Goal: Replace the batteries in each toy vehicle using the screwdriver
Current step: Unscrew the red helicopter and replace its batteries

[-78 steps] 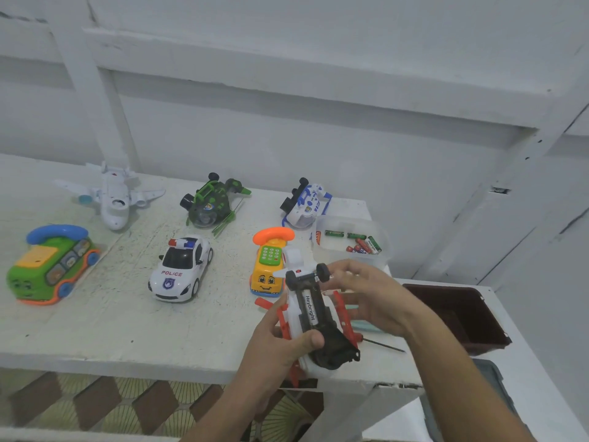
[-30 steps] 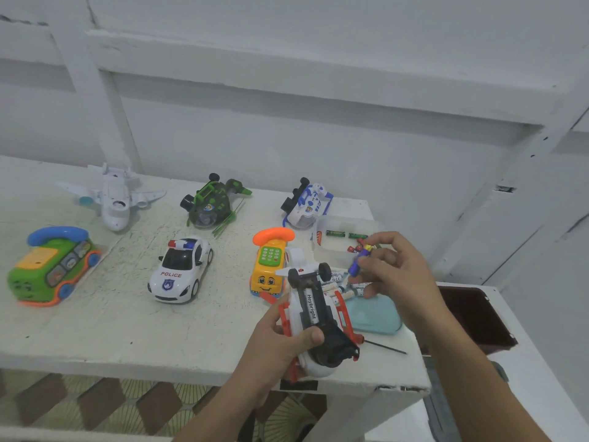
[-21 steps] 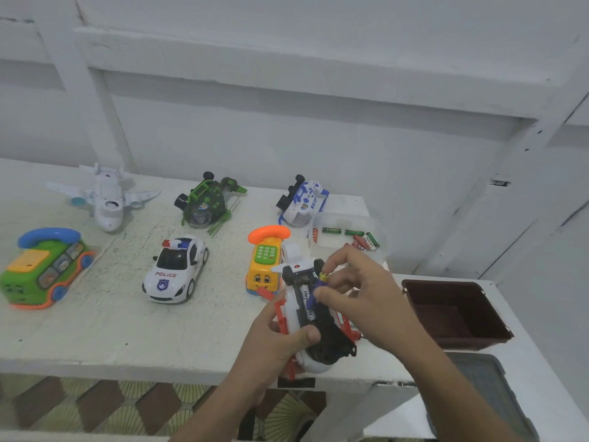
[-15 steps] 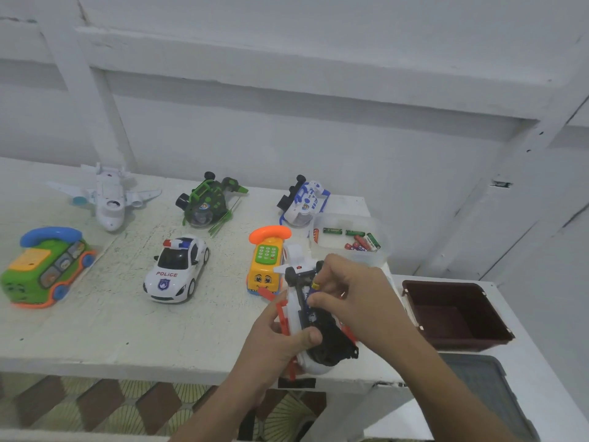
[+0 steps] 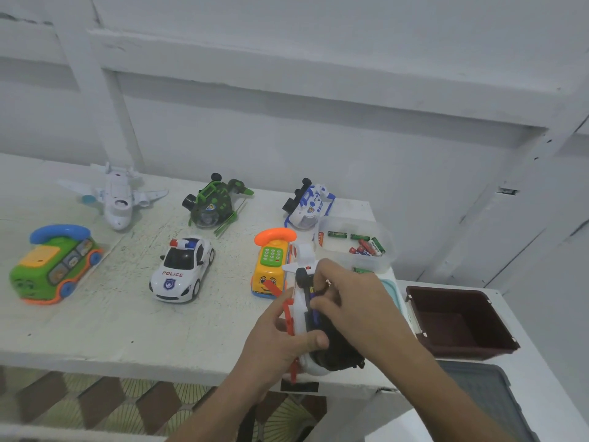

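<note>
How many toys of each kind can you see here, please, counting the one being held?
Toy phones: 2 (green phone, yellow phone)
Police car: 1
Aircraft: 4 (white plane, green helicopter, blue helicopter, held toy)
Total: 7

A worn white bench (image 5: 95,330) with chipped, speckled paint stands against a white wall (image 5: 318,138) of flat boards and raised beams. A small black patch (image 5: 299,386) sits on the bench's front edge, near its right corner. A pale teal lid (image 5: 391,290) lies flat at the bench's right end. Just beside that end, on a lower white surface (image 5: 529,378), stands a dark brown rectangular bin (image 5: 468,350), open at the top. In front of the bin lies a grey tray (image 5: 484,400), cut off by the frame's edge. Under the bench the floor (image 5: 95,400) shows brown and cream patterned tiles.
</note>
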Tool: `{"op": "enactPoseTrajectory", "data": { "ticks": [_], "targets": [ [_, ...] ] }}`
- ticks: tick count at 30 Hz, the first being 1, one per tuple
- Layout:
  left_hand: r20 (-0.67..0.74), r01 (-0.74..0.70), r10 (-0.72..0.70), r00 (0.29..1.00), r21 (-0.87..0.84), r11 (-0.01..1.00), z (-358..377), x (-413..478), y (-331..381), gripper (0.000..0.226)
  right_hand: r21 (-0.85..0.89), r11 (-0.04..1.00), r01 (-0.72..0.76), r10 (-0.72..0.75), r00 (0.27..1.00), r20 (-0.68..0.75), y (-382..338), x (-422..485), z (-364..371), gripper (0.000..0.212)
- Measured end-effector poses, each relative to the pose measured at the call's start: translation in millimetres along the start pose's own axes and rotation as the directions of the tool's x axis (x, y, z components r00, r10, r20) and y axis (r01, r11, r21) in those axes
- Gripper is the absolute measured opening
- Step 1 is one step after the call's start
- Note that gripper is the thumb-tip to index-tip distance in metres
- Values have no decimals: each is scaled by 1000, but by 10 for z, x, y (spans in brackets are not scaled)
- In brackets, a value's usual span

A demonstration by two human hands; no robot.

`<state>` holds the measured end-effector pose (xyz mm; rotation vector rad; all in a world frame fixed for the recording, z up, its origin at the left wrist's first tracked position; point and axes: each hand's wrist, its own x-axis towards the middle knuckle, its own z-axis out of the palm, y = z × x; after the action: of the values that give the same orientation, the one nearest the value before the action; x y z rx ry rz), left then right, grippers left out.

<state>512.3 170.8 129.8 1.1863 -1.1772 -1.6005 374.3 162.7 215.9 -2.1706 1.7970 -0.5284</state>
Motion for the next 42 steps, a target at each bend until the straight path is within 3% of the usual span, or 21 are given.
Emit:
{"op": "enactPoseTrajectory", "data": {
  "ticks": [2, 4, 5, 7, 9, 10, 11, 12, 14, 15, 17, 21, 26, 30, 33, 35, 37, 39, 42],
  "targets": [
    [-1, 8, -8, 1000, -10, 1000, 4, -5, 10, 73, 58, 998, -7, 6, 1000, 13, 26, 10, -5, 16],
    [-8, 29, -29, 1000, -35, 999, 16, -9, 24, 77, 254, 964, -76, 67, 997, 47, 94, 35, -15, 19],
    [-17, 44, -44, 999, -49, 998, 20, -13, 33, 80, 426, 896, -126, 101, 992, 79, 148, 57, -39, 17],
    [-39, 71, -74, 996, -83, 994, 21, -17, 47, 81, 734, 640, -230, 160, 973, 165, 311, 139, -100, 12],
    [-52, 89, -95, 994, -104, 991, 18, -22, 48, 82, 842, 443, -309, 237, 946, 222, 543, 236, -147, 9],
    [-54, 94, -100, 994, -106, 990, 20, -24, 46, 82, 841, 424, -336, 292, 930, 224, 675, 287, -140, 8],
    [-59, 96, -102, 993, -107, 990, 24, -23, 43, 82, 806, 469, -362, 351, 914, 206, 812, 323, -103, 7],
    [-65, 97, -105, 992, -110, 989, 27, -29, 43, 82, 708, 590, -389, 404, 901, 158, 953, 350, -46, 8],
    [-78, 104, -113, 990, -112, 988, 32, -28, 42, 82, 319, 858, -403, 416, 909, 30, 1226, 399, 106, 12],
    [-82, 108, -117, 990, -111, 988, 34, -31, 44, 81, 141, 913, -384, 387, 922, 5, 1305, 410, 175, 13],
    [-83, 110, -120, 989, -115, 987, 40, -35, 47, 78, -18, 934, -357, 357, 934, 12, 1397, 415, 296, 19],
    [-72, 114, -123, 990, -119, 986, 56, -52, 55, 76, -89, 922, -376, 379, 925, 16, 1439, 396, 441, 18],
    [-67, 117, -126, 990, -121, 986, 78, -72, 58, 72, -50, 916, -398, 400, 916, 29, 1443, 363, 433, 10],
    [-70, 118, -127, 989, -121, 986, 84, -85, 66, 70, 202, 860, -469, 450, 883, 132, 1411, 273, 288, 8],
    [-73, 120, -128, 989, -114, 986, 91, -86, 71, 73, 633, 572, -522, 467, 841, 273, 1308, 198, 149, 13],
    [-76, 118, -126, 989, -106, 987, 101, -82, 72, 74, 775, 387, -501, 427, 842, 331, 1200, 154, 58, 15],
    [-84, 116, -125, 989, -103, 988, 110, -77, 72, 75, 837, 286, -467, 367, 860, 354, 1063, 113, -20, 15],
    [-96, 117, -127, 987, -100, 988, 123, -72, 78, 79, 853, 275, -443, 302, 883, 360, 908, 70, -83, 13],
    [-110, 113, -124, 986, -98, 989, 139, -66, 81, 78, 787, 451, -421, 231, 907, 352, 687, -13, -138, 7]
  ]
}}
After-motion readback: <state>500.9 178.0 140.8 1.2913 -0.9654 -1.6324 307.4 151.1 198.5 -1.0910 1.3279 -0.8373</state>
